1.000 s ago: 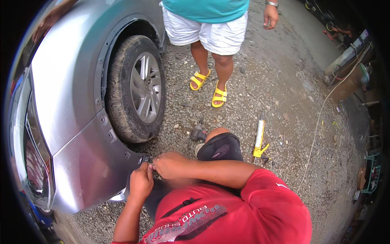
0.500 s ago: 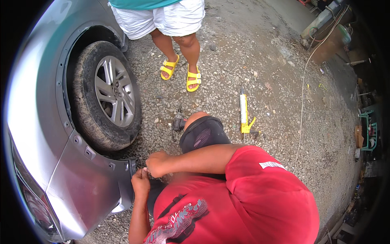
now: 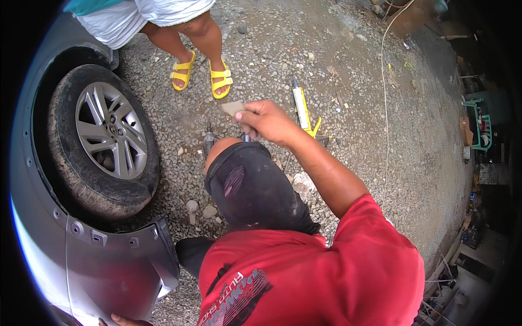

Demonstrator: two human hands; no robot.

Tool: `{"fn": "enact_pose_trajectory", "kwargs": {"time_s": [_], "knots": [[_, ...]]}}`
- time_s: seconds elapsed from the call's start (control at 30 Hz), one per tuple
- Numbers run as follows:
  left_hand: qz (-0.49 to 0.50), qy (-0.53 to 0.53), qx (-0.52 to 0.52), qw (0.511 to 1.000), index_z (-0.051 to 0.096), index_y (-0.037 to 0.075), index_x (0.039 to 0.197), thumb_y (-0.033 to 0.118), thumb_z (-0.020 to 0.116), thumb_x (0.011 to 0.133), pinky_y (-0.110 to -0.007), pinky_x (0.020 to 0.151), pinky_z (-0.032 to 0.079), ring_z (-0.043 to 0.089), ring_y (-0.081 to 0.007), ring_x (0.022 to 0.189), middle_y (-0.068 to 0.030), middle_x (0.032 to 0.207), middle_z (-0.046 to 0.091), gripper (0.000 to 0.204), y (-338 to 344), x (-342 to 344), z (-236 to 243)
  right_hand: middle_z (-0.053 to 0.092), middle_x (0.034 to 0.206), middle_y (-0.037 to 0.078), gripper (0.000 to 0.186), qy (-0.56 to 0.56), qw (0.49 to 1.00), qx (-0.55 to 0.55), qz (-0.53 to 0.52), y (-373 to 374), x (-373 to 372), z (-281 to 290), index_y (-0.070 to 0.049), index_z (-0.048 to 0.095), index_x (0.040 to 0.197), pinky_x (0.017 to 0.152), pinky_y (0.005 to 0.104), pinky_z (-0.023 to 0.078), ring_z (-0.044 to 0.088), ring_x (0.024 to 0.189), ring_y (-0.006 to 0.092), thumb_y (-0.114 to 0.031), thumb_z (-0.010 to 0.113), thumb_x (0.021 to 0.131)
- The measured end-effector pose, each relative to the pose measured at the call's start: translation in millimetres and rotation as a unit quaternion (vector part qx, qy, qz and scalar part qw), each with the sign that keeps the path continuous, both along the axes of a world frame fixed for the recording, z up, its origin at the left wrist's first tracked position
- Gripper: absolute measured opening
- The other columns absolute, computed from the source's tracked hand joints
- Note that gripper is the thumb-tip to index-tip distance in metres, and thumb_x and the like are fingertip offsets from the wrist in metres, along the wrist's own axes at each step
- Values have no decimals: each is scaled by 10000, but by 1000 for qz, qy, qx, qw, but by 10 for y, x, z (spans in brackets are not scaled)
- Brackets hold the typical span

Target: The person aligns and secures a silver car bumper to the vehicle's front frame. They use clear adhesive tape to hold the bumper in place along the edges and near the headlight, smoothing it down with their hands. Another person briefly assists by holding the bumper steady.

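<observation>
My right hand is raised past my bent knee, pinching a small flat beige-grey piece between thumb and fingers; its exact kind is not clear. Just below that hand shows a short shiny metal part, and I cannot tell whether it is held. At the lower edge, my left hand rests on the grey car bumper, only its fingers showing, stretched along the surface. The bumper's end stands beside the wheel arch, next to the wheel.
A dark power tool lies on the gravel, partly behind my knee. To the right is a yellow caulking gun. A person in yellow sandals stands ahead. A pale cable crosses the ground; a green stool is far right.
My hands, together at the bumper's end before, have parted. The right moved up and forward with the beige-grey piece; the left went down onto the bumper. The view has shifted.
</observation>
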State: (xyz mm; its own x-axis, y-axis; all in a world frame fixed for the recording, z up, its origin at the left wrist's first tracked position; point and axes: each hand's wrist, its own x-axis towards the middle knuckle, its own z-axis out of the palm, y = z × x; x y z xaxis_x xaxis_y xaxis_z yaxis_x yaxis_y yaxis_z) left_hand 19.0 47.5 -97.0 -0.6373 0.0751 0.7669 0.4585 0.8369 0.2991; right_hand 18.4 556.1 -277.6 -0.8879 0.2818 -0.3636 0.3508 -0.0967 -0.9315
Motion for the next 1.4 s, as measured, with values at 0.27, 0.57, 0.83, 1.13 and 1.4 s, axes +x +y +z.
{"fn": "enact_pose_trajectory", "kwargs": {"time_s": [0.27, 0.57, 0.83, 1.13, 1.4], "knots": [[250, 61, -466, 847, 619, -106, 1421, 554, 764, 995, -682, 1094, 476, 605, -546, 1285, -362, 1391, 626, 800, -311, -295, 352, 792, 850, 171, 281, -275, 933, 234, -8, -167, 1261, -2351, 38, 768, 1147, 644, 407, 598, 766, 679, 271, -124, 647, 952], [239, 58, -526, 814, 613, -132, 1402, 781, 573, 997, -704, 1077, 476, 619, -582, 1240, -386, 1296, 637, 1000, -128, -337, 470, 813, 889, 198, 284, -443, 853, 139, 239, 216, 2280, -3201, 96, 785, 957, 583, 411, 635, 792, 688, 266, -36, 534, 963], [247, 77, -609, 750, 615, -124, 1356, 819, 528, 990, -680, 1066, 501, 654, -538, 1164, -338, 1154, 649, 1015, 25, -312, 639, 823, 1050, 184, 379, -613, 787, 7, 71, 571, 3060, -3175, 51, 763, 1059, 695, 441, 619, 800, 818, 267, -158, 446, 1052], [283, 8, -612, 738, 612, -122, 1319, 836, 512, 982, -696, 1078, 479, 621, -586, 1173, -345, 1167, 631, 1020, -7, -302, 620, 767, 1318, 204, 328, -666, 671, 158, 286, 240, 3536, -3512, -14, 798, 1211, 965, 513, 603, 758, 1183, 394, -93, 627, 943], [271, -20, -616, 740, 633, -133, 1269, 813, 551, 977, -712, 1187, 357, 551, -564, 1316, -363, 1223, 633, 994, 57, -329, 708, 732, 1419, 169, 420, -661, 725, 141, 131, 88, 3253, -3519, -84, 787, 1302, 1102, 488, 547, 700, 1324, 368, -166, 650, 913]]}}
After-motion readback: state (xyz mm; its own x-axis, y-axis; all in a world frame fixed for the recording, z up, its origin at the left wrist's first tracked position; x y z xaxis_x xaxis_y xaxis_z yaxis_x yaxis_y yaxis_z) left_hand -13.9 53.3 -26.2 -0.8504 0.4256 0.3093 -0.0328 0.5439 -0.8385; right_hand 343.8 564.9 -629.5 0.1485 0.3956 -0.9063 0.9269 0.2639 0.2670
